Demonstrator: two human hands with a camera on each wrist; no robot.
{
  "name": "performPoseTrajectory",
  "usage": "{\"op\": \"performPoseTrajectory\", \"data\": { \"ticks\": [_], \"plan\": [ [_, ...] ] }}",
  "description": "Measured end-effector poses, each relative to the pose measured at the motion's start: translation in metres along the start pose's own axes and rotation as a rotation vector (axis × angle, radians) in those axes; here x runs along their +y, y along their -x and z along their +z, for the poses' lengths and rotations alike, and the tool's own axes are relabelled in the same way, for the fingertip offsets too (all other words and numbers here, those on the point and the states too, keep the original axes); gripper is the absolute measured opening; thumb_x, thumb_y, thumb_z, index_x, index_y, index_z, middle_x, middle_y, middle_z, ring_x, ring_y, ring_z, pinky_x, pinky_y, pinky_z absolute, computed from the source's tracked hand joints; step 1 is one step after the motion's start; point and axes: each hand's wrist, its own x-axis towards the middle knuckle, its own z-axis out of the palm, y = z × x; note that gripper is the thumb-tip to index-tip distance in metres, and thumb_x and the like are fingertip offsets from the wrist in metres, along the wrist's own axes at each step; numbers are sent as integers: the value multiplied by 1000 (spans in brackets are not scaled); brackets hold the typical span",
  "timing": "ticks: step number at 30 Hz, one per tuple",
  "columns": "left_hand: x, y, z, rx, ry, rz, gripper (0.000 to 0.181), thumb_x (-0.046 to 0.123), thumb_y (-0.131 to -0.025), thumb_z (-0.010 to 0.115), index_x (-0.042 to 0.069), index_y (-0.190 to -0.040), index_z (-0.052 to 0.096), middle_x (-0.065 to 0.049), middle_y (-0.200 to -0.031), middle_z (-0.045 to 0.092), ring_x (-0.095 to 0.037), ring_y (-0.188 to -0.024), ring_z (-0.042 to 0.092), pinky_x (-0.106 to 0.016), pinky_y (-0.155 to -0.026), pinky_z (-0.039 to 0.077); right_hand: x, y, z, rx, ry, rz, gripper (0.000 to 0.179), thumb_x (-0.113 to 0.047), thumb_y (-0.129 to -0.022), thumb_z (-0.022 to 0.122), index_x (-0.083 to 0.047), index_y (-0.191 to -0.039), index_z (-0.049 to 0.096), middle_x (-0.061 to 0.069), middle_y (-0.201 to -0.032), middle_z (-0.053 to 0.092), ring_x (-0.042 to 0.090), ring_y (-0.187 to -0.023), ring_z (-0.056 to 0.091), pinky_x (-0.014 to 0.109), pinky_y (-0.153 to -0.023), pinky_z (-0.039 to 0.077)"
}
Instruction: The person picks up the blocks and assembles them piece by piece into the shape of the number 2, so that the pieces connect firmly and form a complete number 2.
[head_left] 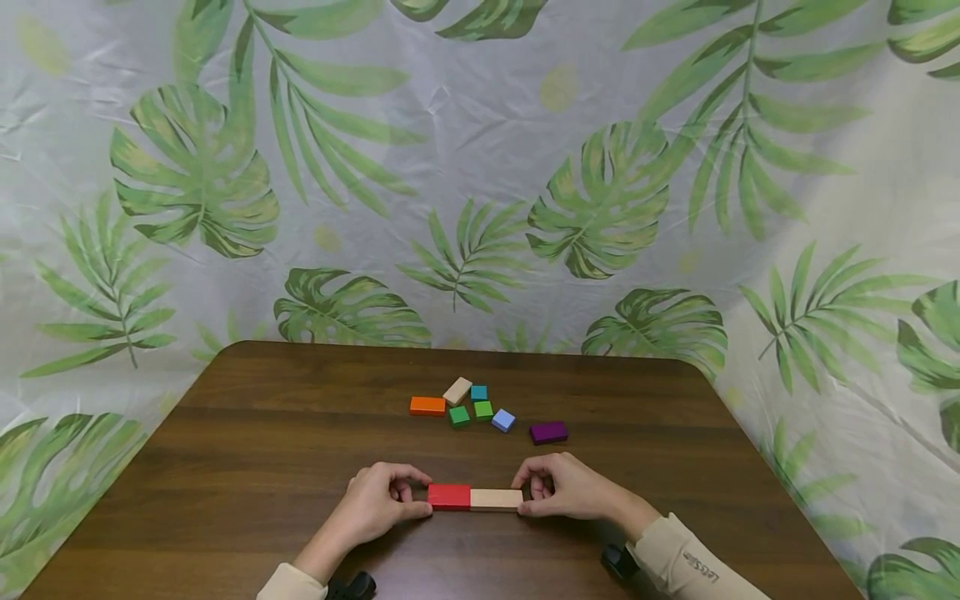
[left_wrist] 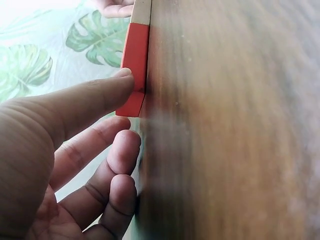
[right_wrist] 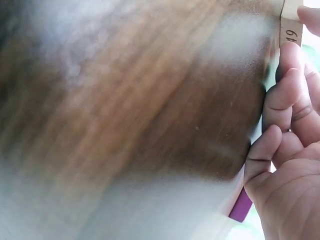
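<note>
Two blocks lie end to end in a row on the brown table (head_left: 315, 433), a red block (head_left: 448, 497) on the left and a plain wooden block (head_left: 496, 499) on the right. My left hand (head_left: 375, 502) pinches the left end of the red one, thumb on the near side and index finger behind. In the left wrist view, the thumb presses the side of the red block (left_wrist: 136, 47). My right hand (head_left: 573, 490) pinches the right end of the plain one. Dark marks like digits show on the wooden block's end (right_wrist: 290, 35) in the right wrist view.
Beyond the hands lie an orange block (head_left: 427, 406), another plain wooden block (head_left: 457, 391), a teal block (head_left: 478, 392), two green blocks (head_left: 459, 417), a light blue block (head_left: 503, 420) and a purple block (head_left: 549, 432). A leaf-patterned curtain (head_left: 480, 167) hangs behind the table.
</note>
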Motion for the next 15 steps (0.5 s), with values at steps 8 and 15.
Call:
{"op": "performPoseTrajectory", "data": {
  "ticks": [8,15],
  "plan": [
    [-5,0,-1,-13,52,-6,24,25,-84,93,20,-104,82,7,-71,61,-4,-59,47,-22,-57,37,3,1,-2,17,-15,-2,22,-33,-95,82,-19,-110,74,-12,-76,60,-2,-65,49,18,-62,42],
    [-7,-1,-1,-21,70,6,23,24,-85,92,19,-105,82,6,-72,62,-4,-60,48,-22,-57,37,10,6,-12,71,-60,13,20,-28,-98,80,-14,-112,75,-7,-77,59,2,-68,51,21,-64,44]
  ]
}}
